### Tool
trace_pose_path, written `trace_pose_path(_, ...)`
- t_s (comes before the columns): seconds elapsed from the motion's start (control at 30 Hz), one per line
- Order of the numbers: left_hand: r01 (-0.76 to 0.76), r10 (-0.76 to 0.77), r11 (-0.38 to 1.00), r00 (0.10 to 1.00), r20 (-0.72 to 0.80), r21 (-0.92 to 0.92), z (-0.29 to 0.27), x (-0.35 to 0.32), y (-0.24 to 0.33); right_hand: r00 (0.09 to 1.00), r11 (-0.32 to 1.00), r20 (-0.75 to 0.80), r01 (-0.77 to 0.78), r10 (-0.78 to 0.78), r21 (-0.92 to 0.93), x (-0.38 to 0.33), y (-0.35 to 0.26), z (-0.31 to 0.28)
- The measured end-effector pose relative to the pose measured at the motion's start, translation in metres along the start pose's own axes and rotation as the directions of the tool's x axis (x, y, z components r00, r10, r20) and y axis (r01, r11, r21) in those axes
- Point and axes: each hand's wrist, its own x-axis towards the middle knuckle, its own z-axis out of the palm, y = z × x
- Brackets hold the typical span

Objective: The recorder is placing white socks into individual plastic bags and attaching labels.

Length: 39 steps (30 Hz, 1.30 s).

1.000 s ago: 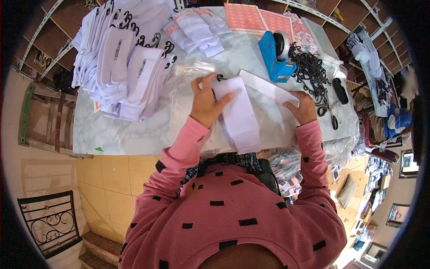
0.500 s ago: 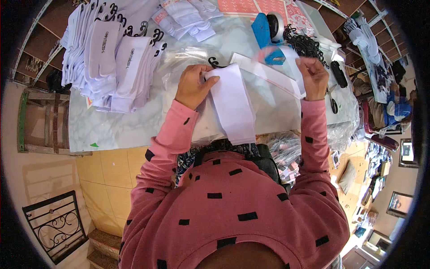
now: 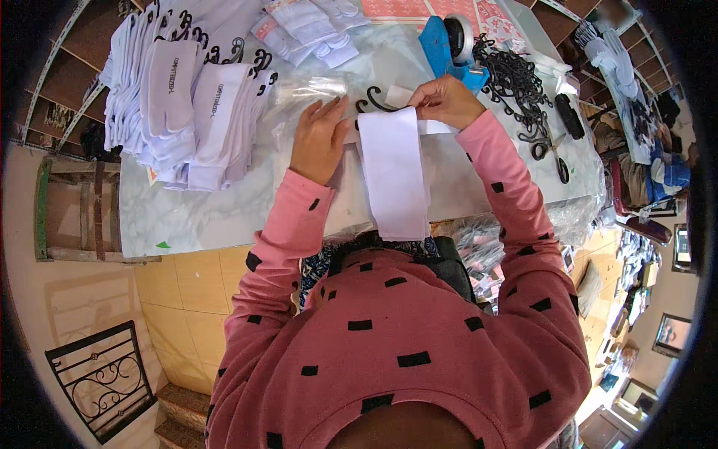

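Observation:
A pair of white socks (image 3: 394, 176) hangs flat in front of me over the table's near edge, with a black plastic hook (image 3: 374, 99) at its top. My right hand (image 3: 449, 103) pinches the socks' upper right corner. To the left, my left hand (image 3: 318, 142) lies with fingers stretched out, apart from the socks. It rests by a stack of clear plastic bags (image 3: 299, 93). Part of a white card strip (image 3: 440, 126) shows beneath my right hand, which hides the rest.
Piled white socks with black hooks (image 3: 176, 120) lie at the left, and more folded socks (image 3: 307, 26) at the back. A blue tape dispenser (image 3: 436, 46), heaped black hooks (image 3: 516, 82) and scissors (image 3: 559, 165) lie at the right. The marble-patterned table (image 3: 202, 221) ends near my body.
My left hand has let go of the socks' upper left corner and opened. My right hand has moved left from beside the tape dispenser and taken hold of the upper right corner.

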Motion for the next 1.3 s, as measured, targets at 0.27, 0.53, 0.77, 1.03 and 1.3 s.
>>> trace_pose_path(0.27,0.639,-0.458,0.729,0.723,0.517,-0.247,-0.035,-0.004,0.006,1.000,0.945,0.017,0.008,-0.002,-0.327,-0.023,-0.008,-0.013)
trace_pose_path(0.53,0.852,-0.298,0.246,0.520,0.801,-0.462,-0.032,0.008,0.014,0.955,0.946,0.227,-0.240,0.190,0.218,-0.028,-0.052,0.002)
trace_pose_path(0.77,0.235,-0.138,0.949,0.908,0.396,-0.208,-0.006,0.026,0.017,0.966,0.952,0.103,0.252,-0.237,-0.173,-0.013,-0.048,0.014)
trace_pose_path(1.03,0.230,-0.159,0.965,0.898,0.411,-0.128,0.006,0.030,0.012,0.921,0.762,-0.188,0.154,-0.341,-0.629,-0.013,-0.028,0.052)
trace_pose_path(1.3,0.358,-0.268,0.927,0.845,0.464,-0.116,0.003,0.032,0.017,0.422,0.611,-0.842,-0.583,-0.336,-0.536,-0.035,-0.032,-0.005)
